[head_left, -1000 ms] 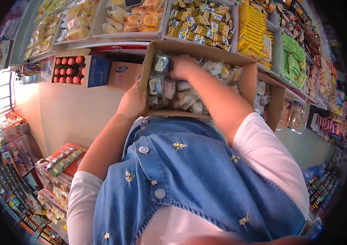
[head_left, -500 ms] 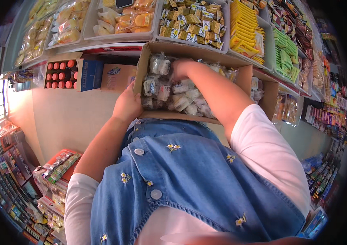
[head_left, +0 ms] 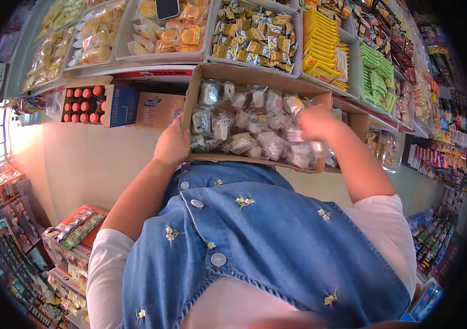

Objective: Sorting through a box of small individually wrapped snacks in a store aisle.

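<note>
An open cardboard box (head_left: pixel 325 98) sits at waist height in front of me, its inside filled with small wrapped packets (head_left: pixel 255 118) in clear plastic. My left hand (head_left: pixel 174 143) is closed on the box's left wall, fingers along the outer side. Over the right end of the box is my right hand (head_left: pixel 320 125), its fingers bent down among the packets there. Motion blurs those fingers, so whether they grip a packet cannot be made out.
Beyond the box, trays hold yellow packs (head_left: pixel 320 46), green packs (head_left: pixel 377 79), gold-wrapped snacks (head_left: pixel 255 35) and bagged buns (head_left: pixel 181 35). A phone (head_left: pixel 167 7) lies on the buns. Left of the box stands a carton of red-capped bottles (head_left: pixel 84 104). Another cardboard box (head_left: pixel 358 123) adjoins on the right.
My right hand has moved from the box's far left-middle to its right end, uncovering the packets in the middle. My left hand keeps its hold on the left wall.
</note>
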The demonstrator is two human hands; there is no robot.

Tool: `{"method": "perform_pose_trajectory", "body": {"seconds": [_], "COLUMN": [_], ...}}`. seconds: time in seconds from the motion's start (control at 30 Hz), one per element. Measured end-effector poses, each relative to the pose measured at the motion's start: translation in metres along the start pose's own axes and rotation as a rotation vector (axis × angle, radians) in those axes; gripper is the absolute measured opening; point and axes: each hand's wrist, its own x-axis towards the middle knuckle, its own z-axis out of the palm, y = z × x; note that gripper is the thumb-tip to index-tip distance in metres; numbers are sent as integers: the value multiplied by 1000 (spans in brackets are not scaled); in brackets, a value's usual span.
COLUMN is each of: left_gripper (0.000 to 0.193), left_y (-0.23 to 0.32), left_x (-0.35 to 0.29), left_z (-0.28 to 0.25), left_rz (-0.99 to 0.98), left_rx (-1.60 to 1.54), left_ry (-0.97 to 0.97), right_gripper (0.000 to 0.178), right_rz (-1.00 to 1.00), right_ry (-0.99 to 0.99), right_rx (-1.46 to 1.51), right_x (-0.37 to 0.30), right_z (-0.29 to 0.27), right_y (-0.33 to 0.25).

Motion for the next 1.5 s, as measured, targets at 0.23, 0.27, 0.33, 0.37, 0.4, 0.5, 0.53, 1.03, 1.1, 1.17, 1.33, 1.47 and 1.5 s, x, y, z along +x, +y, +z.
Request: {"method": "perform_pose_trajectory", "body": {"seconds": [0.23,0.27,0.33,0.37,0.4,0.5,0.53,1.03,1.1,1.17,1.33,1.47,1.5], "left_gripper": [51,50,49,49,49,49,49,47,47,47,48,48,48], "left_y": [10,6,9,12,14,15,7,4,5,9,10,14,16], "left_x": [2,3,3,2,3,7,8,4,4,4,3,4,4], "left_z": [-1,1,0,0,1,2,6,2,2,0,2,3,2], "left_rz": [-3,31,10,-1,6,7,4,23,25,17,8,-58,-60], "left_rx": [40,31,30,20,31,47,59,22,11,17,15,32,34], "left_ry": [-9,13,9,2,-2,-6,4,26,20,14,24,14,11], "right_gripper": [24,26,29,29,33,41,45,42,41,45,48,50,50], "right_rz": [-52,-111,-242,-311,-315,-218,-124,-251,-272,-333,-244,-265,-266], "right_ry": [514,548,639,704,724,674,588,408,357,302,488,584,582], "right_rx": [99,187,327,377,342,365,415,316,355,478,484,216,221], "right_x": [22,36,70,92,116,176,187,148,143,143,161,190,195], "right_z": [-18,-29,-44,-44,-45,-32,-34,-5,-11,-13,-24,-15,-14], "right_y": [-12,-27,-64,-81,-97,-135,-138,-61,-55,-52,-85,-109,-111]}}
